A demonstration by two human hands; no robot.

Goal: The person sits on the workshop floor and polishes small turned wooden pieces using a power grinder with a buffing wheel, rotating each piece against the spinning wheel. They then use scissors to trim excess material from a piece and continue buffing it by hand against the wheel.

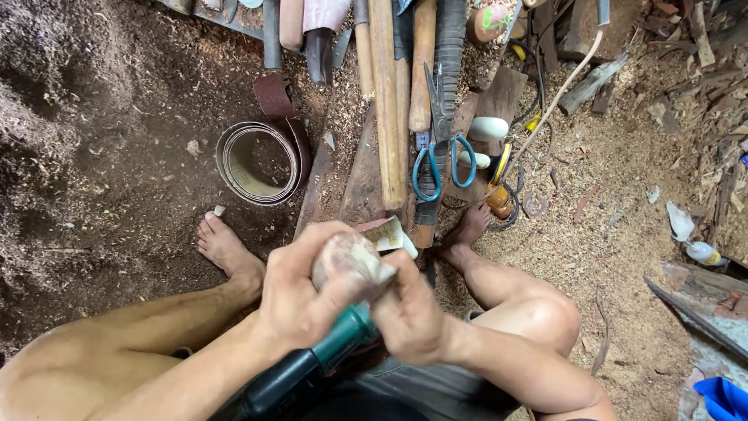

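the left hand (300,300) wraps closed around a rounded wooden piece (343,257) on the tip of a green power tool (312,366), above the lap. the right hand (409,312) pinches a sandpaper scrap (387,234) against it. scissors (442,160) and a sandpaper roll (261,160) lie on the sawdust floor (117,156).

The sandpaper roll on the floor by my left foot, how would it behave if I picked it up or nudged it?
The sandpaper roll is a thin strip coiled loosely with a hollow middle, so it is probably light and would flex when squeezed. Its loose end trails out, so lifting it may let it uncoil. It lies flat on its side in sawdust, so a nudge would likely slide it, not roll it.
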